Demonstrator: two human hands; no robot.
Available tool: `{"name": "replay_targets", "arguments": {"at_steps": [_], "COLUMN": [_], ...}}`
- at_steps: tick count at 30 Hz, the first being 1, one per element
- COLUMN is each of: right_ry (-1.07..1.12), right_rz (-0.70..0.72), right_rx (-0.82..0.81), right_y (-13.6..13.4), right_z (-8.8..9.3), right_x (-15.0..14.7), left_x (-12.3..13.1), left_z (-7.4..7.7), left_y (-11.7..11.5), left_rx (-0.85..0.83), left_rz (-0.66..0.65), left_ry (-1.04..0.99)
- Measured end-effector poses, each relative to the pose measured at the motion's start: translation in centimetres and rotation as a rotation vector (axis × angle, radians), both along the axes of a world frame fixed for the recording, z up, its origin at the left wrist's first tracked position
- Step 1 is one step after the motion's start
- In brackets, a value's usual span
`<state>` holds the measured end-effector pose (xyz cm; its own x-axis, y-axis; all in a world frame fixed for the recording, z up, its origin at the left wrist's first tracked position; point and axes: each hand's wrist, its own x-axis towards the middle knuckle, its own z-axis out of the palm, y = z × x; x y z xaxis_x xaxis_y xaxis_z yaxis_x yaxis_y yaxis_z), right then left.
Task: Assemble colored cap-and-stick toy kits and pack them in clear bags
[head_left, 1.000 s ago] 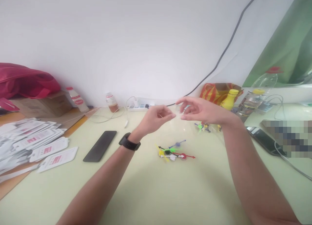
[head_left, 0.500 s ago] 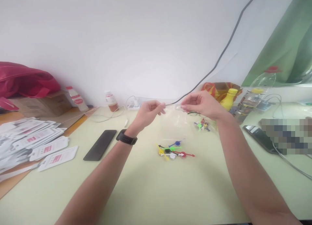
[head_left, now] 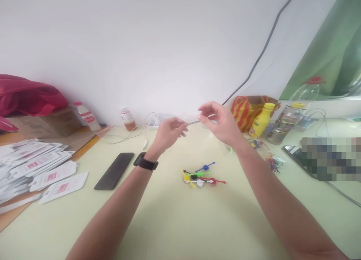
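Note:
A thin clear plastic bag (head_left: 194, 139), faint against the table, hangs from my left hand (head_left: 171, 131), whose fingers are pinched on its upper edge. Just to the right, my right hand (head_left: 216, 119) is raised with thumb and fingers apart, near the bag's top; I see nothing between them. Below the hands, a small pile of coloured arrow spinners (head_left: 199, 174) in blue, green, yellow, black, white and red lies on the pale green table (head_left: 180, 222). More coloured pieces (head_left: 255, 142) are partly hidden behind my right wrist.
A black phone (head_left: 114, 171) and white badges (head_left: 50, 177) lie on the left. Bottles (head_left: 128, 119) stand along the wall. On the right are a yellow bottle (head_left: 262, 119), a striped bag (head_left: 241, 111), a small clear packet (head_left: 276, 163) and another phone (head_left: 299, 160).
My right hand has let go of the bag's edge, opened and moved slightly left and up. The small packet behind my right forearm has come into view.

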<state>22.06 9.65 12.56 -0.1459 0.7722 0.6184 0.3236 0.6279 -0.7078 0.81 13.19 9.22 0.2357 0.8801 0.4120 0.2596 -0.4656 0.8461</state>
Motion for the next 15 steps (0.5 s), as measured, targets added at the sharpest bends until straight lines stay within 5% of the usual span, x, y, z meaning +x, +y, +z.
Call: {"name": "replay_targets", "arguments": {"at_steps": [3,9,15], "right_ry": [0.058,0.301,0.477], "right_rz": [0.088,-0.118,0.063], "right_rx": [-0.094,-0.253,-0.502], "right_y": [0.3,3.4,4.8], "right_z": [-1.0,-4.0,-4.7], "right_x": [-1.4,-2.0,-0.6], "left_x": [0.1,-0.6,-1.5], "left_z": [0.2,0.7,0.3], "left_y": [0.1,-0.1,0.6], "left_rx": [-0.014,-0.059,-0.093], "left_rz": [0.064,-0.049,-0.178], "left_ry": [-0.162,-0.267,-0.23]}}
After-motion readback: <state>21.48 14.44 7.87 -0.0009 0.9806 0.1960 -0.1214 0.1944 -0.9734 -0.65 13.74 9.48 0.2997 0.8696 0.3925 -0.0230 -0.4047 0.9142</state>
